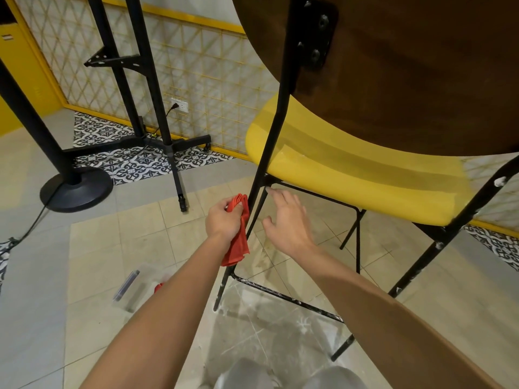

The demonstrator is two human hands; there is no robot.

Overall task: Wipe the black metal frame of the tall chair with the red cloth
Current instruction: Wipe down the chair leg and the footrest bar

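Red cloth [237, 231], gripped in left fingers [224, 209], touches black frame [265, 153]; right hand [289, 220] spread, empty.

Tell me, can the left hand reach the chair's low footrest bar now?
Probably yes: the left hand grips the red cloth at the front leg, and the footrest bar runs below it with nothing between.

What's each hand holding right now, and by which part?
The left hand grips the red cloth by its bunched upper end, beside the black metal frame; the rest hangs loose. The right hand holds nothing, open near the frame.
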